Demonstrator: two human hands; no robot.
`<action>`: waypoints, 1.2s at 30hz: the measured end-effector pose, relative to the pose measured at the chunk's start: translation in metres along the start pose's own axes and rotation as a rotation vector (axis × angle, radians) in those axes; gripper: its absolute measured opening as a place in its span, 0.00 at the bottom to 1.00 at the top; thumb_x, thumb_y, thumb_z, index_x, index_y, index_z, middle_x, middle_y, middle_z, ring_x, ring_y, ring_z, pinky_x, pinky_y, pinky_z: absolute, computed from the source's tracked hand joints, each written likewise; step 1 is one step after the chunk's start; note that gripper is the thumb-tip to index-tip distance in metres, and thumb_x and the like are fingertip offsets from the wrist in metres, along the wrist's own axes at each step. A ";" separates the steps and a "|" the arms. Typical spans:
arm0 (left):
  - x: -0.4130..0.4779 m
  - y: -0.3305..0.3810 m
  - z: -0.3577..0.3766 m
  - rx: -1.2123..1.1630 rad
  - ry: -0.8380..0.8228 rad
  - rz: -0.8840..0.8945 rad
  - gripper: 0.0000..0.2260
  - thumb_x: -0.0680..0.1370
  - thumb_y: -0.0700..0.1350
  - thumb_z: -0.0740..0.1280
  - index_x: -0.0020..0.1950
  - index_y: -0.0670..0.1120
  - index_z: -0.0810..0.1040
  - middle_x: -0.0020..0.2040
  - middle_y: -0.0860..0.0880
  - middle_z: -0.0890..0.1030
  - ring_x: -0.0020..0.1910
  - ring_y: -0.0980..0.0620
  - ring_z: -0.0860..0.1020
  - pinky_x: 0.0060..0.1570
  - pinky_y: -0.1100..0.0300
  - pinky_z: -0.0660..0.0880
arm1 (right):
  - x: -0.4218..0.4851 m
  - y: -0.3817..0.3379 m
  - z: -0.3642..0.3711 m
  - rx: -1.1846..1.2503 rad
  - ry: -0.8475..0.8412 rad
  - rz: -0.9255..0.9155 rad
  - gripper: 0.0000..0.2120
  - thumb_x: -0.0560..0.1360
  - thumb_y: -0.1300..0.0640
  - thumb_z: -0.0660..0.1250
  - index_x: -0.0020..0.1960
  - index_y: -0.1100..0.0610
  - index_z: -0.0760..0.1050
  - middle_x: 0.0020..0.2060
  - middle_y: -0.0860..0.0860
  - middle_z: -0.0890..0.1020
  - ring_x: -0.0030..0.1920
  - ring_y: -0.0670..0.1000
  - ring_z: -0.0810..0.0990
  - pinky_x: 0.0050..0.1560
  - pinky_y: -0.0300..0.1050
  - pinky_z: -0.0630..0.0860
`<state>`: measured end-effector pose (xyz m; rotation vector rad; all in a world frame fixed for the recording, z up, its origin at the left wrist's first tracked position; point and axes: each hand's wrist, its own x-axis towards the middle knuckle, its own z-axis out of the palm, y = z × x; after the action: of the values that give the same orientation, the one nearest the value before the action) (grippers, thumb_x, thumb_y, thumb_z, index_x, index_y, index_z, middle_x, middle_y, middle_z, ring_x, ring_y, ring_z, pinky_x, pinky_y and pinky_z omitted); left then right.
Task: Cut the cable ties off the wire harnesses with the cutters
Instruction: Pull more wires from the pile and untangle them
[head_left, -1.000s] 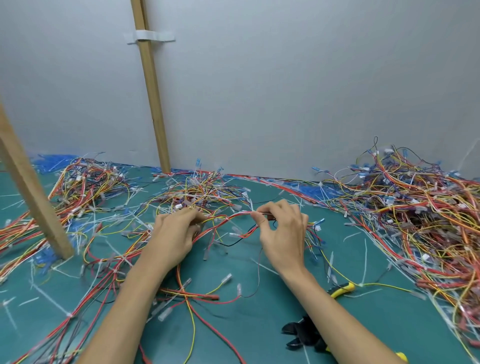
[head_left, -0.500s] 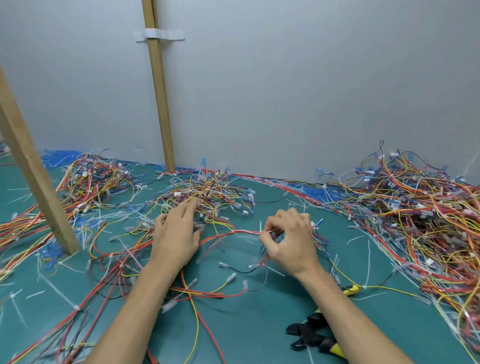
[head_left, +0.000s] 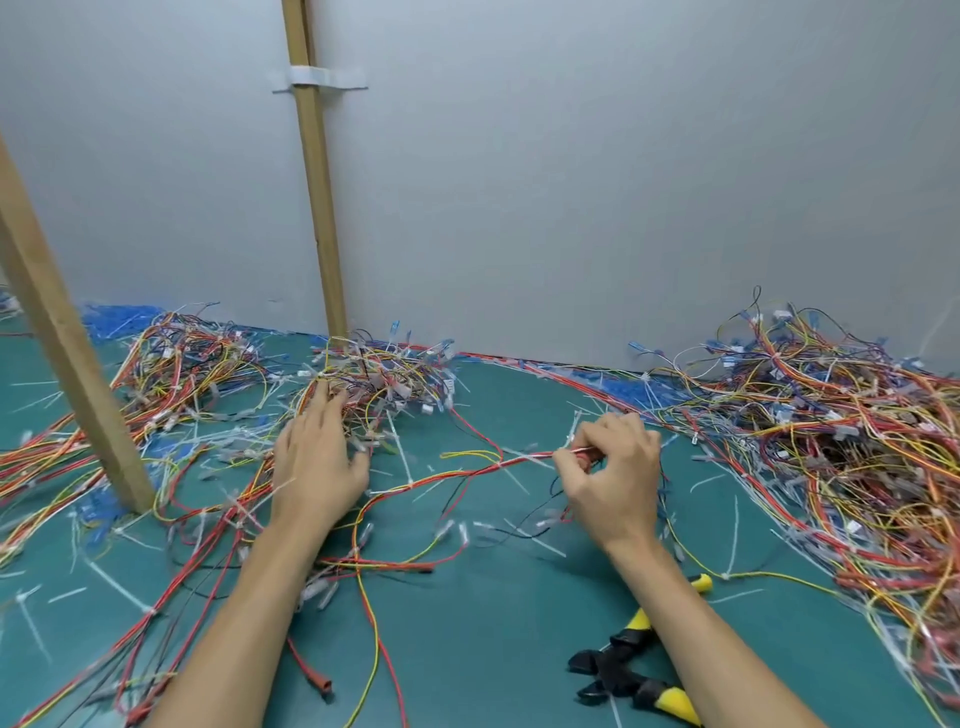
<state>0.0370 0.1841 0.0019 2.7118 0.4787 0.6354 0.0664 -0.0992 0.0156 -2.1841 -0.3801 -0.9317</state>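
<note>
Cutters (head_left: 618, 673) lie on worktop (head_left: 493, 649), head pointing left (handles splayed). Beyond them right hand (head_left: 613, 478) pinches a harness (head_left: 467, 470) running leftward; left hand (head_left: 317, 467) rests flat on wire pile (head_left: 384, 374).

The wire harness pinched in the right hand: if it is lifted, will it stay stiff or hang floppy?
Probably floppy: the wire harness sags in loose curves from the right hand. Likely light, since a fingertip pinch holds it. It may snag, because its wires cross others on the mat.
</note>
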 end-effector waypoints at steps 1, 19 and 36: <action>-0.001 0.001 0.000 -0.027 0.010 0.007 0.32 0.76 0.44 0.68 0.79 0.48 0.61 0.81 0.46 0.56 0.78 0.44 0.60 0.76 0.48 0.54 | 0.001 -0.001 0.000 0.010 0.020 0.038 0.11 0.64 0.56 0.67 0.28 0.58 0.67 0.27 0.49 0.71 0.38 0.56 0.69 0.45 0.52 0.64; -0.004 -0.004 0.000 -0.017 0.047 0.077 0.21 0.76 0.43 0.69 0.68 0.50 0.75 0.70 0.48 0.72 0.71 0.46 0.68 0.70 0.47 0.59 | 0.026 0.081 -0.054 0.180 0.519 0.570 0.13 0.70 0.50 0.62 0.33 0.58 0.69 0.31 0.55 0.73 0.37 0.60 0.71 0.45 0.60 0.73; -0.076 0.099 0.034 -0.230 -0.310 0.469 0.28 0.82 0.58 0.61 0.78 0.48 0.61 0.72 0.51 0.70 0.73 0.51 0.65 0.72 0.55 0.60 | 0.046 0.069 -0.072 0.379 0.285 0.398 0.11 0.71 0.54 0.66 0.35 0.60 0.74 0.29 0.49 0.72 0.33 0.47 0.67 0.36 0.47 0.65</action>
<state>0.0137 0.0581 -0.0183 2.6359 -0.2977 0.3365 0.0968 -0.1995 0.0487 -1.6695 0.0203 -0.8486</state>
